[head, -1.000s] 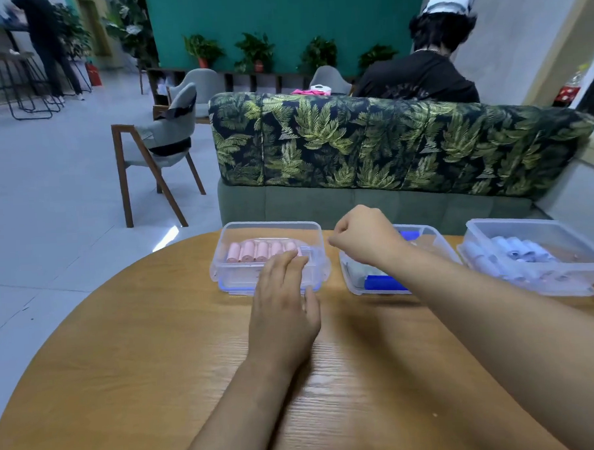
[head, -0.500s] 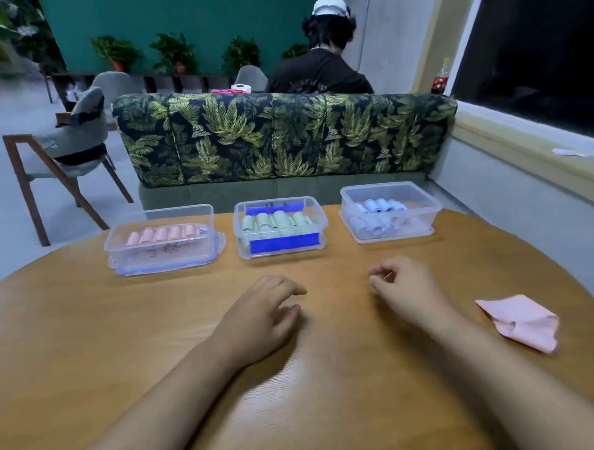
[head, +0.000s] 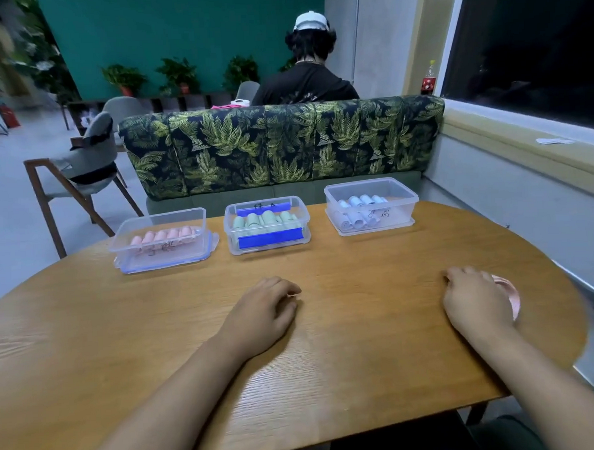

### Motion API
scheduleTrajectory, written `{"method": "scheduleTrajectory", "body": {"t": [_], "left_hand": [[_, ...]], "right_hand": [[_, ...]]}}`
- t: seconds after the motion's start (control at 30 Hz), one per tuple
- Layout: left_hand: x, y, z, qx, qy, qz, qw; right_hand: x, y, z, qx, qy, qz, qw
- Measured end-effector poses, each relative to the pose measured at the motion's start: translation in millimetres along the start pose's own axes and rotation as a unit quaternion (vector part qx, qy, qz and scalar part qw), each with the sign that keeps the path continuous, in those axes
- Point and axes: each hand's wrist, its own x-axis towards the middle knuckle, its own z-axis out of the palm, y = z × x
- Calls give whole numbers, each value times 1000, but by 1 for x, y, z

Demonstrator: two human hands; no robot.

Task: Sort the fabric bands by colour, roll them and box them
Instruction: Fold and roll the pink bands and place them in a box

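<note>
A round wooden table [head: 329,366] seen from above. The left hand [head: 262,314] rests palm down near the middle, fingers loosely curled and holding nothing. The right hand [head: 476,302] lies to the right, knuckles up, over a pink fabric band [head: 509,292] that peeks out at its right side; whether the fingers grip the band cannot be told. Along the far edge stand three clear boxes: the left box [head: 161,261] with pink rolls [head: 163,236], the middle box [head: 230,227] with green rolls [head: 265,221], and the right box [head: 402,208] with pale blue rolls [head: 359,203]
</note>
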Motion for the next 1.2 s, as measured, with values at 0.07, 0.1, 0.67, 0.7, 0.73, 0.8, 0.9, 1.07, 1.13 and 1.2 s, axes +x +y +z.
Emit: {"method": "scheduleTrajectory", "body": {"t": [0.07,0.1,0.67,0.7,0.73,0.8,0.9,1.07,1.13,1.2], "left_hand": [[0,-1,1,-3,0,2,1000],[0,-2,1,-5,0,5,1000],[1,-18,-11,-201,-22,-123,972],[1,-17,-9,-180,-13,-111,977],[2,-17,-7,-170,3,-103,980],[0,-19,-8,-176,26,-111,978],[-6,-32,-19,-172,20,-116,978],[-19,-50,-40,-125,4,-114,986],[-22,-53,-45,-134,-7,-134,982],[-24,-54,-46,-143,-23,-144,979]], "right_hand": [[0,-10,3,66,33,-46,996],[-2,-19,3,100,37,-68,992],[-50,-221,-17,593,-154,-267,744],[-50,-218,-15,572,-142,-265,763],[-49,-214,-11,553,-127,-258,782],[-48,-206,-9,539,-111,-234,801],[-48,-189,-4,550,-84,-230,798],[-44,-156,4,472,-24,-244,847],[-41,-145,12,398,-8,-265,878],[-40,-138,17,317,-30,-271,908]]}}
